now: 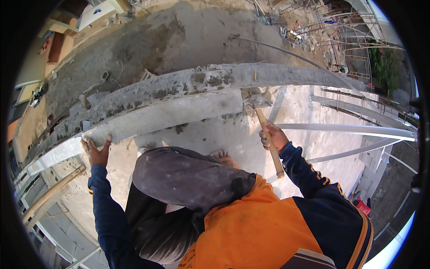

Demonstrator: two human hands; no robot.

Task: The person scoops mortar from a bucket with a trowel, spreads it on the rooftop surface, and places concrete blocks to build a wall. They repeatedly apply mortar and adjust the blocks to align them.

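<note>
My right hand is closed round the wooden handle of a hammer. The hammer's head points away from me and lies beside the right end of a long, flat grey slab; whether they touch I cannot tell. At the slab's left end rests my left hand, thumb and fingers spread along its near edge. A thin taut string runs close to the slab's near side. Behind the slab stands a rough concrete ledge with dark patches.
I crouch on a pale, dusty concrete surface. To my right lie long metal bars, with scaffolding beyond. A wooden pole slants at the left. Across the ledge spreads a grey floor with a loose cable.
</note>
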